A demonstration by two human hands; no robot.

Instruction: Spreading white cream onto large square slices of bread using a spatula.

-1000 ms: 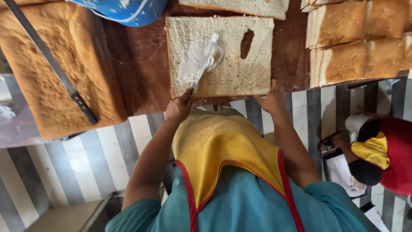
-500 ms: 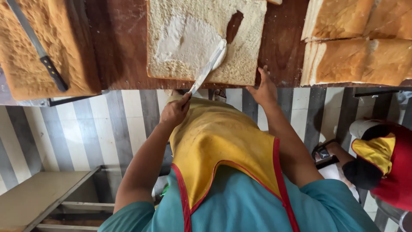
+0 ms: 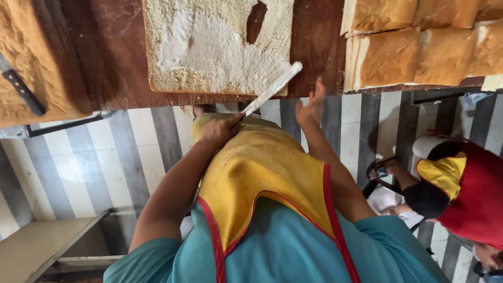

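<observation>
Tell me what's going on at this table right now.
A person in a yellow apron works at a dark wooden table. The left hand grips a white-coated spreading knife, its blade at the near edge of a large flat bread slab partly covered in white cream. The right hand is open at the table's edge. Bread loaves lie to the right, another knife on bread to the left.

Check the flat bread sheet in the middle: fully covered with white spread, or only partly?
Partly. The bread sheet has white spread over its centre; the edges and right side are bare crumb. The left hand holds the spreading knife at its near edge.
</observation>
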